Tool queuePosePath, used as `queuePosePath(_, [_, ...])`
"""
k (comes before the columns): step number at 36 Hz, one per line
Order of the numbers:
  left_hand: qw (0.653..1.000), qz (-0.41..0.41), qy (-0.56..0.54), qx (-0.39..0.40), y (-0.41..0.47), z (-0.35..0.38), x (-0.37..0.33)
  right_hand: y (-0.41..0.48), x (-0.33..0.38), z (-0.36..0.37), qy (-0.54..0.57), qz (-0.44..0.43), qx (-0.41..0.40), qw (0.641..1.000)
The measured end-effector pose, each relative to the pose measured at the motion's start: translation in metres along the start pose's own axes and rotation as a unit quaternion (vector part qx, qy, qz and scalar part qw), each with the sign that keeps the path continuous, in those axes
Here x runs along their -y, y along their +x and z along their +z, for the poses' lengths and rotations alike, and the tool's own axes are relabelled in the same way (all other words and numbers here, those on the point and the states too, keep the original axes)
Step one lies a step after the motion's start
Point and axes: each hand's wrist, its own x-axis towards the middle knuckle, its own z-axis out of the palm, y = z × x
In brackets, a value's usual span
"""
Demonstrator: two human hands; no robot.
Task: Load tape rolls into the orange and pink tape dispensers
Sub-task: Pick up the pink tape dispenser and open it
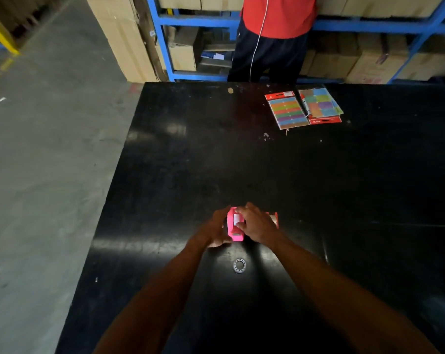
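Observation:
A pink tape dispenser [233, 227] stands on the black table [242, 162], held between both hands. My left hand [217, 232] grips its left side. My right hand [256, 224] lies over its top and right side, fingers on a white patch in its middle. Just behind my right hand a reddish-orange dispenser [273, 218] shows only an edge; the rest is hidden. A small clear tape roll [239, 265] lies flat on the table, nearer to me than the hands and touched by neither.
Two packs of coloured labels [288, 111] [319, 104] lie at the far side of the table. A person in a red top [277, 29] stands behind it, before blue shelving [198, 21] with cardboard boxes. The table's left edge drops to concrete floor [50, 162].

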Motion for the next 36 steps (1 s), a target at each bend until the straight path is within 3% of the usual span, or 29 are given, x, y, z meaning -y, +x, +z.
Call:
queuePosePath(4, [0.993, -0.031, -0.098, 0.05, 0.003, 0.004, -0.004, 0.008, 0.01, 0.006, -0.02, 0.029, 0.014, 0.999])
queuePosePath(10, [0.998, 0.059, -0.006, -0.035, 0.007, 0.01, 0.015, 0.01, 0.01, 0.018, -0.024, 0.044, -0.005, 0.999])
queuePosePath(14, [0.996, 0.068, 0.016, -0.049, 0.007, 0.006, 0.02, 0.012, 0.011, 0.016, 0.021, 0.052, -0.01, 0.998])
queuePosePath(19, [0.995, 0.08, 0.006, -0.056, 0.009, 0.006, 0.023, 0.014, 0.005, -0.003, 0.053, 0.052, 0.061, 0.995])
queuePosePath(24, [0.996, 0.082, -0.004, -0.023, 0.009, 0.003, 0.018, 0.007, 0.007, -0.014, 0.059, 0.03, 0.052, 0.996])
queuePosePath(27, [0.992, 0.099, 0.026, -0.076, -0.001, 0.002, 0.017, -0.003, 0.01, -0.018, 0.06, 0.016, 0.041, 0.997])
queuePosePath(32, [0.971, 0.082, -0.082, -0.207, -0.021, 0.006, 0.009, -0.019, 0.015, -0.018, 0.07, 0.005, -0.008, 0.998])
queuePosePath(36, [0.962, 0.044, -0.193, -0.187, -0.039, 0.012, -0.007, -0.034, 0.023, -0.019, 0.086, -0.018, -0.026, 0.996])
